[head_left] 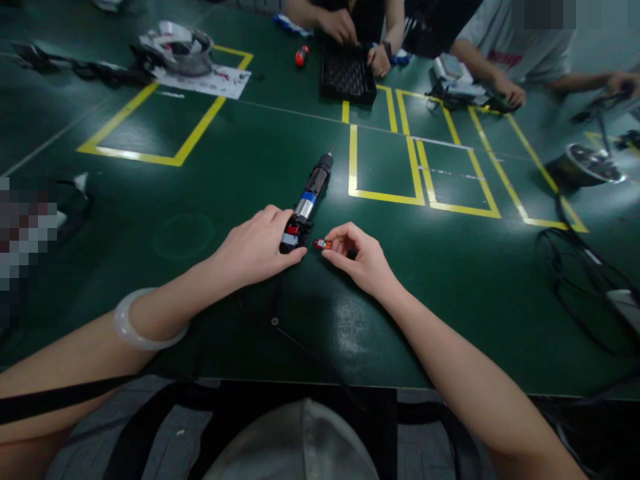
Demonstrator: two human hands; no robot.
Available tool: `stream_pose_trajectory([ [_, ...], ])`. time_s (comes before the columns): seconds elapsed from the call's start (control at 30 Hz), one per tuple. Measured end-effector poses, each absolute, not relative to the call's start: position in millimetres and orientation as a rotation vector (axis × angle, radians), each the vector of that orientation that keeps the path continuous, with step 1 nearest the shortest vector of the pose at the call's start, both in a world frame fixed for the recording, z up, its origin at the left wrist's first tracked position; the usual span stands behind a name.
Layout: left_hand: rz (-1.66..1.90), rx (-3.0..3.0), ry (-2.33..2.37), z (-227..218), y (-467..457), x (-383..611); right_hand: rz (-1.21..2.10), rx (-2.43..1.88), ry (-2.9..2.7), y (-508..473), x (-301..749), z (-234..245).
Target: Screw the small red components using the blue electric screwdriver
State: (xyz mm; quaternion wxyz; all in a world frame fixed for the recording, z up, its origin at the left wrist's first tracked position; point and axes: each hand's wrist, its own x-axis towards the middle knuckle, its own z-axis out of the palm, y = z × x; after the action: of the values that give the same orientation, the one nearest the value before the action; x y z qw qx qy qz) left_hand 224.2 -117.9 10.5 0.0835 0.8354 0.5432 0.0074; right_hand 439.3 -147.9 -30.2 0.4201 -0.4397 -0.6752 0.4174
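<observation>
An opened electric screwdriver [309, 197] lies on the green table, its thin bit pointing away from me. Its black front, silver motor with a blue band, and inner red and grey parts at the near end are exposed. My left hand [267, 243] is closed around that near end, thumb along the close side. Just to the right, my right hand [357, 257] pinches a small red, orange and white part [323, 245] between thumb and fingertips. A short gap separates this part from the screwdriver.
Across the table, a person's hands [340, 27] are at a black tray [347, 73], near a red screwdriver [301, 56]. A metal bowl of material [185, 53] stands on paper at back left. Black cables [565, 267] lie at right; another person works at back right.
</observation>
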Motion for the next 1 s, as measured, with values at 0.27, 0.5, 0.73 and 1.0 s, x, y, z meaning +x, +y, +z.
stream_pose_trajectory([
  [0.27, 0.013, 2.569, 1.547, 12.1, -130.8, 230.7, 0.915, -1.121, -1.835, -146.7, 436.7, -30.8],
  [0.5, 0.007, 2.560, 1.557, 13.2, -130.9, 232.4, 0.847, -1.204, -1.938, -142.7, 433.0, -32.3],
  [0.73, 0.003, 2.593, 1.548, 13.9, -132.0, 233.4, 0.900, -1.120, -1.907, -139.2, 430.1, -32.5],
  [1.0, -0.008, 2.599, 1.563, 12.6, -131.0, 232.4, 0.845, -1.125, -1.936, -141.6, 430.6, -29.8],
])
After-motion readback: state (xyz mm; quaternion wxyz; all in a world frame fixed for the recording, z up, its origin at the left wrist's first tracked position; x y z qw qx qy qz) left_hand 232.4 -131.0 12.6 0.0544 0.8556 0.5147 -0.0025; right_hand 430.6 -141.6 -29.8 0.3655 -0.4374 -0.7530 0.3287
